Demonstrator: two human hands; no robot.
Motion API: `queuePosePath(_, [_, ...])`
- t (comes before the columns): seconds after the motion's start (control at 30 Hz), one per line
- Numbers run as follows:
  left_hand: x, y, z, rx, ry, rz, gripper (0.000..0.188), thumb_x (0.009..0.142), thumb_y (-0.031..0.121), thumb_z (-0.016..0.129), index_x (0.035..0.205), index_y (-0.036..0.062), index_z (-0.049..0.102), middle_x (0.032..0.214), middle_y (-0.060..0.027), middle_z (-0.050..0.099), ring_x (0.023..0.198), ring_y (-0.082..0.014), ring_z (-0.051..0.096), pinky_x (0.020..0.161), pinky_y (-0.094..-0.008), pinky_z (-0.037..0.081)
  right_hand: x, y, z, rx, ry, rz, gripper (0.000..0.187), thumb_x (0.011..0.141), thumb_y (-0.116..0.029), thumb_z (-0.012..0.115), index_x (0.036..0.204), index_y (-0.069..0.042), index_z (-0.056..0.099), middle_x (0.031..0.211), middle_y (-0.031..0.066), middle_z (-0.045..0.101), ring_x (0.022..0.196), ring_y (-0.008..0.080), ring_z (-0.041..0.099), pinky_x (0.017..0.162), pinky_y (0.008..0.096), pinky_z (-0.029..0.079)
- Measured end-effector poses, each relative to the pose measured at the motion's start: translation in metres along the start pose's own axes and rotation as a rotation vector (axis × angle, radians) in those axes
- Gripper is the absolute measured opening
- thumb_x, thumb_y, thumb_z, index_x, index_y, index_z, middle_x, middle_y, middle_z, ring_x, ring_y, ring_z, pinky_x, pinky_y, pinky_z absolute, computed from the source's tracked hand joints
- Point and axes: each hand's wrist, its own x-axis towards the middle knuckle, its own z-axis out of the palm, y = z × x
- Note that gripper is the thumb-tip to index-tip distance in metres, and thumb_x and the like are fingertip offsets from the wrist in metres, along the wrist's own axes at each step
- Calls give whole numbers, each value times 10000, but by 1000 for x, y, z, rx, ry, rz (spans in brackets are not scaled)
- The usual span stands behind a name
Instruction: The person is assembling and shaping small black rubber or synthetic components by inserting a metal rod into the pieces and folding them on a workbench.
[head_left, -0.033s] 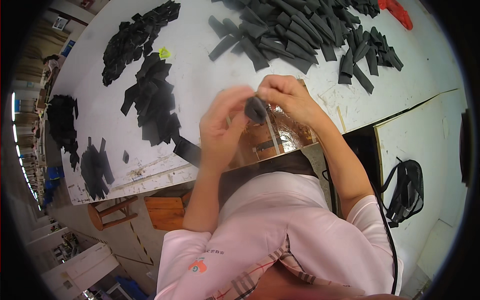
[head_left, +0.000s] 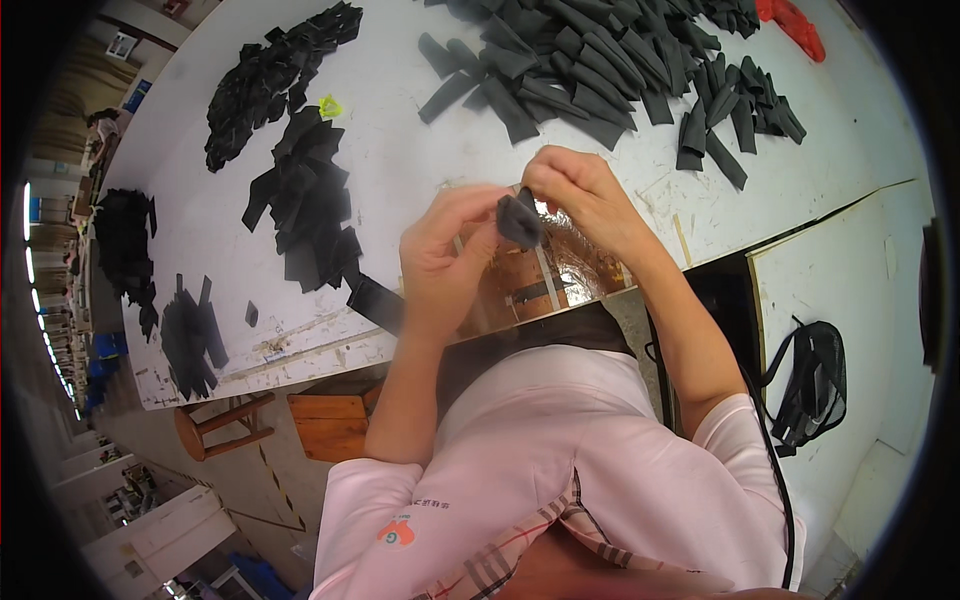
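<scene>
A small dark grey, rolled-looking fabric piece [head_left: 518, 222] is held up over the near edge of the table. My left hand [head_left: 448, 250] pinches it from the left, thumb below and fingers above. At its upper end, my right hand [head_left: 578, 192] has its fingertips curled closed on the same piece. Its far end is partly hidden by the fingers. Beneath both hands lies a shiny brown taped patch [head_left: 500, 290] on the tabletop. Close to my left forearm, a flat black fabric piece [head_left: 374, 303] reaches the table edge.
Rolled dark grey pieces [head_left: 590, 65] form a large heap at the far side. Flat black pieces [head_left: 310, 200] are piled on the left. A red bag [head_left: 795, 28] lies far right, a black mesh bag [head_left: 815, 385] nearer. Wooden stools [head_left: 330, 425] stand below the table's left edge.
My left fingers have come down slightly, with less blur. The fabric piece has shifted a little to the right, and my right fingertips have moved slightly the same way.
</scene>
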Motion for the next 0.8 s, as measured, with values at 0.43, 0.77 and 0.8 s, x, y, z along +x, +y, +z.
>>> queuePosePath(0.43, [-32, -28, 9, -217, 231, -127, 99, 809, 32, 547, 891, -23, 554, 899, -64, 575, 843, -113, 529, 784, -243, 410, -20, -13, 13, -820, -39, -384, 123, 719, -129, 596, 791, -40, 549, 660, 89, 499, 662, 274, 509, 536, 363, 403])
queuePosePath(0.77, [4, -11, 18, -47, -58, -245, 198, 785, -14, 552, 977, -63, 546, 890, -102, 606, 806, -116, 563, 706, -228, 466, -21, 11, 12, -730, 98, -520, 104, 720, -122, 584, 692, -24, 561, 714, 104, 570, 672, 271, 554, 551, 359, 436])
queuePosePath(0.8, [7, -10, 19, -48, -59, -241, 198, 785, -14, 552, 977, -63, 546, 890, -102, 606, 806, -116, 563, 706, -228, 466, -20, 20, 10, -695, 91, -474, 118, 725, -124, 579, 679, -17, 556, 708, 108, 565, 669, 276, 550, 549, 360, 436])
